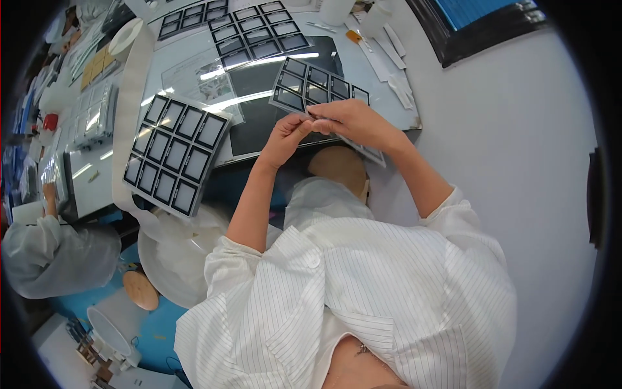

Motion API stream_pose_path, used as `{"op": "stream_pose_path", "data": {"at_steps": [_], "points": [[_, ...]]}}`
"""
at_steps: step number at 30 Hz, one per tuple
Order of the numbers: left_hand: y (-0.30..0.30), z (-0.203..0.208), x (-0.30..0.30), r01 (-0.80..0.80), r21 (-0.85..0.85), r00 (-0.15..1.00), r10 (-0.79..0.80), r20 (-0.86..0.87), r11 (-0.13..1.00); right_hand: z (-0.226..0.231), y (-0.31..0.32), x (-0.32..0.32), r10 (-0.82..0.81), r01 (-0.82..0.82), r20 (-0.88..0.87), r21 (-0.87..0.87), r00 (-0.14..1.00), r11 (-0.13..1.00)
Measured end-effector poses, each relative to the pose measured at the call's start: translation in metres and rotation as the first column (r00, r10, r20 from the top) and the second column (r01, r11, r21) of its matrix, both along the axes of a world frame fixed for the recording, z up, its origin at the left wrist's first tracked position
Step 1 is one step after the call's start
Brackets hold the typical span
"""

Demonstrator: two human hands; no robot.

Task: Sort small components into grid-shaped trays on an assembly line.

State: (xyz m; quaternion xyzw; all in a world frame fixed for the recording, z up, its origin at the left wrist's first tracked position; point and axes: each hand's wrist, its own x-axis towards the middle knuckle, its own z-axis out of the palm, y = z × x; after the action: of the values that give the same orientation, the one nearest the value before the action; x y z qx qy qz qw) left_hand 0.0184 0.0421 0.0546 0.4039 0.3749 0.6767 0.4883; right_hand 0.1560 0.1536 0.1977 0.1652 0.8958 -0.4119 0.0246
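Note:
My left hand (285,139) and my right hand (355,123) meet over the near edge of the table, fingertips pinched together. Whatever lies between them is too small or hidden to make out. Under and just beyond the right hand is a clear tray (317,75) with rows of black-framed rectangular pieces, tilted and jutting past the table edge. To the left, a similar tray or stack of trays (176,153) overhangs the edge too. More such trays (260,34) lie farther back on the glass-topped table, partly over a dark mat (259,87).
A white roll (126,40) trails a long strip down past the left tray. Below stands a round white bin (155,275) with a pale liner. A brush (354,37), white strips (398,87) and bottles are at the back right. A co-worker's sleeve (58,256) shows at far left.

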Motion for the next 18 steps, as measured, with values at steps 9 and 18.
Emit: {"op": "stream_pose_path", "data": {"at_steps": [9, 18], "points": [[-0.037, -0.012, 0.026, -0.188, -0.108, 0.982, 0.19, 0.01, 0.976, -0.027, -0.019, -0.003, -0.15, 0.161, -0.073, 0.652, 0.986, 0.741], [-0.029, 0.011, 0.054, -0.293, -0.236, 0.783, 0.375, 0.497, 0.926, -0.052, -0.045, -0.011, 0.129, 0.037, -0.239, 0.586, 0.962, 0.81]]}}
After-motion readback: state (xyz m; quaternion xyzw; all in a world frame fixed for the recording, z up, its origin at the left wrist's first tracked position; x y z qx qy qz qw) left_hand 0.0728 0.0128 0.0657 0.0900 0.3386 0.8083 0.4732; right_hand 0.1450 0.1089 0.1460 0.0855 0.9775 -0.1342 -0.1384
